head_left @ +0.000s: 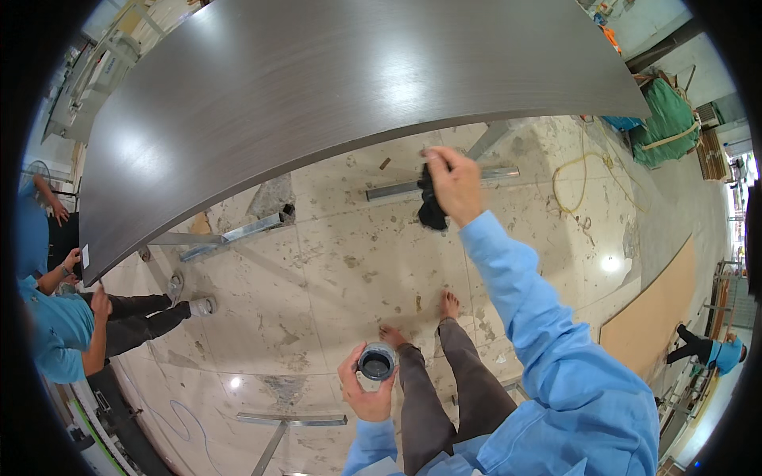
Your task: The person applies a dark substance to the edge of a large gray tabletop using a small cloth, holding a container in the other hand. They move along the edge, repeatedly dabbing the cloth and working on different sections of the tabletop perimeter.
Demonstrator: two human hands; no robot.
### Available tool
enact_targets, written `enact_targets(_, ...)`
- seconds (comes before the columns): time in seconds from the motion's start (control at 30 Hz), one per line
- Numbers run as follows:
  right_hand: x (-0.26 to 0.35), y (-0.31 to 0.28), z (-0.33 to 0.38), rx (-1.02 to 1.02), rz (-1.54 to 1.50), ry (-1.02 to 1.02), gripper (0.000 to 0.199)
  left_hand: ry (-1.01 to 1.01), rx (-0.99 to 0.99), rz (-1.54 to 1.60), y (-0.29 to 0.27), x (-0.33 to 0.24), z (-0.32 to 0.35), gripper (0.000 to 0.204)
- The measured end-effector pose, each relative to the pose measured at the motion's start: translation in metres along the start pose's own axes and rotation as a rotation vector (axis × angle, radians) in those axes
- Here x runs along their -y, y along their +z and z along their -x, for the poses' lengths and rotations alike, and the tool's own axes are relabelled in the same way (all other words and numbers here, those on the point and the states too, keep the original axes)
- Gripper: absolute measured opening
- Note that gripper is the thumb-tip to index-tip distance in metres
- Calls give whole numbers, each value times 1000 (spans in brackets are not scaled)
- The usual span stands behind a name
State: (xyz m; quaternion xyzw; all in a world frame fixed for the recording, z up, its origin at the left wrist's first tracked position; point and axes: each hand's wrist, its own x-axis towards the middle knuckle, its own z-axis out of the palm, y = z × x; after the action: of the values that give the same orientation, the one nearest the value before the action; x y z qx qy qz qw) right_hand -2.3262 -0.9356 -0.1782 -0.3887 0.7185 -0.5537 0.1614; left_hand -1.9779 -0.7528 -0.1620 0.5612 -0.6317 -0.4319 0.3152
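Observation:
My left hand [367, 393] is wrapped round a small round cup [375, 364] with dark stuff inside, held low near my legs. Out in front, my right hand [456, 184] grips a bunched black cloth [429, 205], most of which hangs below the fingers. That hand is close to the near edge of a large dark grey-brown panel [317, 87] with a glossy, finely grained surface. The cloth seems apart from the panel, though the exact gap is hard to tell.
Metal stand feet [440, 183] rest on the stained tile floor [349, 270]. Two people [63, 317] are at the panel's left end. A yellow hose [583, 170], a green bundle [665, 123], a tan board [651, 309] and another person [724, 355] are on the right.

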Motion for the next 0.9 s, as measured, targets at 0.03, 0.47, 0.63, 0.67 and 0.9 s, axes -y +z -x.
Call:
enact_targets(0.03,2,9,3,30,-15,-28,25,-1,4,-18,0,0,-1,76)
enact_targets(0.47,28,-97,39,237,255,-191,13,6,-150,-44,-17,14,-36,69)
enact_targets(0.63,134,-45,80,575,354,-539,11,34,-192,-124,-30,25,-72,72)
enact_targets(0.67,149,-32,86,632,387,-601,11,54,-200,-124,-32,25,-79,73)
enact_targets(0.9,183,34,120,826,507,-949,18,207,-234,-226,-46,18,-97,73)
